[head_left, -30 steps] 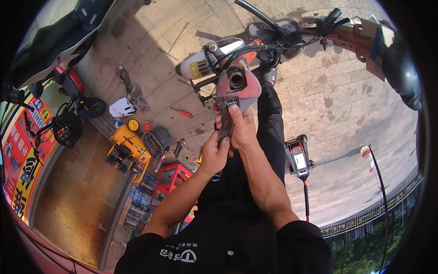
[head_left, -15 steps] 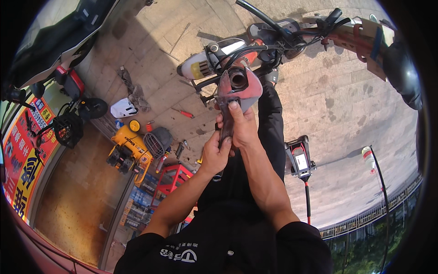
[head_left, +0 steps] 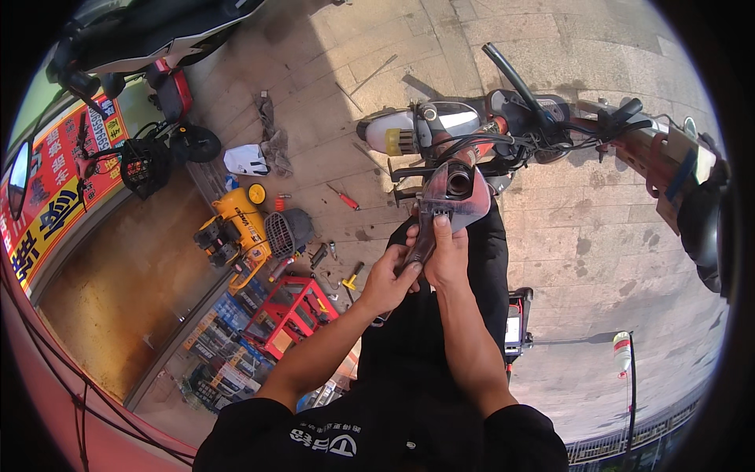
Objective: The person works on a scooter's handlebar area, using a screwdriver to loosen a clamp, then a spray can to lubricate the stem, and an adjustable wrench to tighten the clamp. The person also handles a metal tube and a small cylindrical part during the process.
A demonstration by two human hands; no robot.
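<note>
My left hand (head_left: 389, 277) wraps around the lower end of a dark, curved plastic cover (head_left: 425, 241). Higher up, the fingers of my right hand (head_left: 449, 256) are closed on the same cover, the thumb pressed near a small dark socket or clip. The cover flares into a wide, dusty, reddish-grey panel (head_left: 477, 206) that stands around an open round tube (head_left: 458, 182). This tube belongs to a partly stripped two-wheeler (head_left: 465, 149) with cables and handlebars in front of me. Whether the cover is fixed to it I cannot tell.
On the paving at left lie a red screwdriver (head_left: 344, 198), a yellow-handled tool (head_left: 353, 275), a white bag (head_left: 247, 160) and a rag (head_left: 274, 149). Beyond stand a yellow compressor (head_left: 240, 224) and a red rack (head_left: 292, 311). A parked scooter (head_left: 149, 39) is at upper left.
The view has shifted, so the surroundings sit differently in the picture. Both hands keep their grip on the cover, with little visible change in their hold.
</note>
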